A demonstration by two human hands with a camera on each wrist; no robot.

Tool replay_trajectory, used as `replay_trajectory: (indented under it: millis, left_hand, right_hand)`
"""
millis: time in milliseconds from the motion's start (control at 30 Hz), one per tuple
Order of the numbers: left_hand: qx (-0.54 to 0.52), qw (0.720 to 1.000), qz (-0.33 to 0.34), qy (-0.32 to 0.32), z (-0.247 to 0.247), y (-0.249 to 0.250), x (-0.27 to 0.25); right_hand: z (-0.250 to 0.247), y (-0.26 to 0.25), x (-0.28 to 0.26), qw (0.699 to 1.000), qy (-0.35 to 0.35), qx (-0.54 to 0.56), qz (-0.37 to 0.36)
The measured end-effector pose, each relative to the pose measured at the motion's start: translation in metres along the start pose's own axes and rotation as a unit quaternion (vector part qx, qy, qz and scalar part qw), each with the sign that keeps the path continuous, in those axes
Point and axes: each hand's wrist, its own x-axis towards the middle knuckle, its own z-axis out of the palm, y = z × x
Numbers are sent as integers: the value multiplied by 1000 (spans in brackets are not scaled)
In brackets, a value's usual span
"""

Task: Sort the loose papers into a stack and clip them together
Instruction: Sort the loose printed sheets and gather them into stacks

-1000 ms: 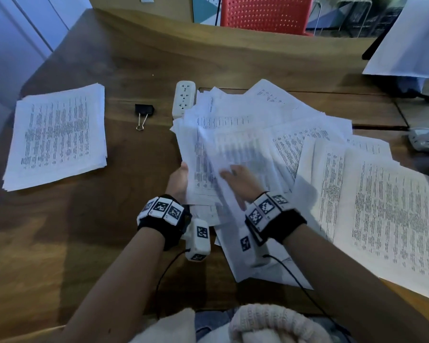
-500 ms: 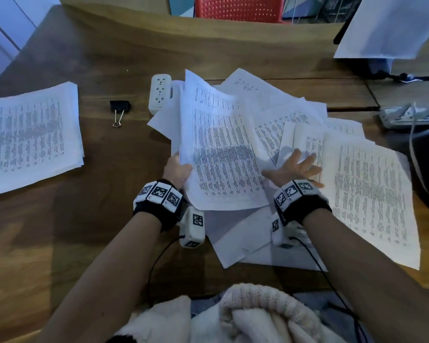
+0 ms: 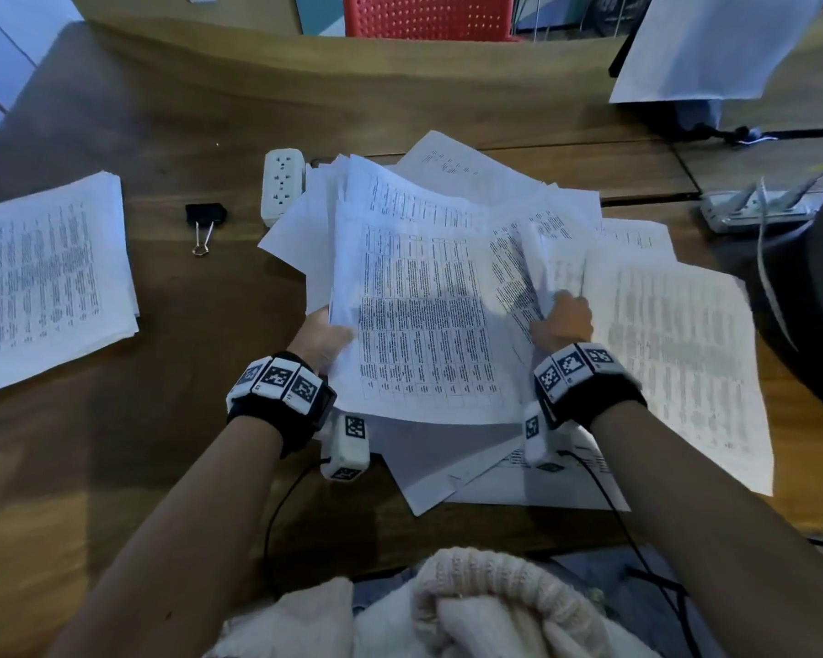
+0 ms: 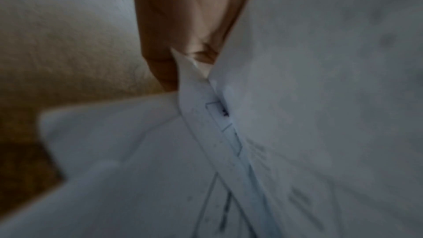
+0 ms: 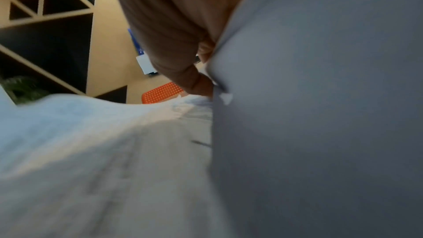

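Note:
Printed white sheets lie in a loose fan across the middle of the wooden desk [image 3: 115, 444]. My left hand [image 3: 323, 337] grips the left edge of a gathered bundle of papers [image 3: 424, 325], thumb on top; the left wrist view shows fingers [image 4: 160, 57] curled under the paper edge. My right hand [image 3: 564, 320] pinches a loose sheet [image 3: 675, 349] at its left edge and lifts it; in the right wrist view the fingertips [image 5: 203, 86] pinch that sheet [image 5: 320, 115]. A black binder clip [image 3: 205, 218] lies on the desk left of the pile.
A squared stack of papers [image 3: 39, 282] sits at the far left. A white power strip [image 3: 282, 182] lies behind the pile and another strip [image 3: 756, 213] with cables at the right. A red chair [image 3: 428, 14] stands beyond the desk. A dark object [image 3: 818, 315] is at the right edge.
The right hand went from lying flat on the right-hand sheets to pinching one sheet's edge and lifting it. The left hand keeps its hold on the bundle.

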Motion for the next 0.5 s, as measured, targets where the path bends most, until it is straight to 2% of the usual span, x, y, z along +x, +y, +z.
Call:
replay_trajectory:
  millis: [100, 267, 367, 433, 500]
  left_hand:
    - [-7, 999, -13, -38, 10, -1, -2]
    - [-2, 999, -50, 0, 12, -13, 8]
    - [-25, 999, -46, -2, 10, -17, 6]
    - [-60, 998, -29, -6, 10, -12, -1]
    - [-131, 991, -22, -1, 10, -8, -4]
  right_hand:
    - [6, -21, -17, 995, -44, 67, -60]
    - [30, -63, -54, 980, -53, 126, -146]
    - [47, -82, -78, 970, -68, 112, -206]
    - [59, -90, -91, 958, -111, 89, -248]
    - [70, -93, -98, 949, -170, 84, -251]
